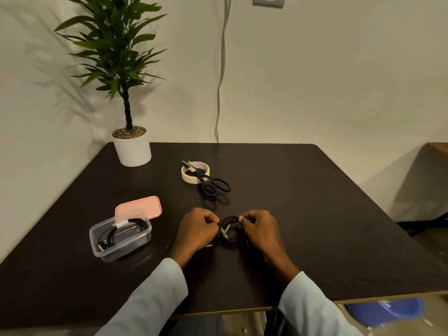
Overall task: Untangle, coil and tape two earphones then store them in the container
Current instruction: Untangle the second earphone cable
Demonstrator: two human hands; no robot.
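Note:
A coiled black earphone (pixel 229 232) with a pale strip of tape across it lies on the dark table between my hands. My left hand (pixel 197 230) pinches its left side and my right hand (pixel 260 230) pinches its right side. A clear plastic container (pixel 120 241) stands to the left, holding another coiled black earphone (pixel 126 227) bound with white tape. The container's pink lid (pixel 143 206) leans behind it. A roll of masking tape (pixel 195 172) sits further back, with black scissors (pixel 210 181) resting across it.
A potted plant in a white pot (pixel 132 147) stands at the table's back left corner. A grey cable (pixel 221 76) hangs down the wall behind. A blue object (pixel 385 311) lies below the table's near right edge.

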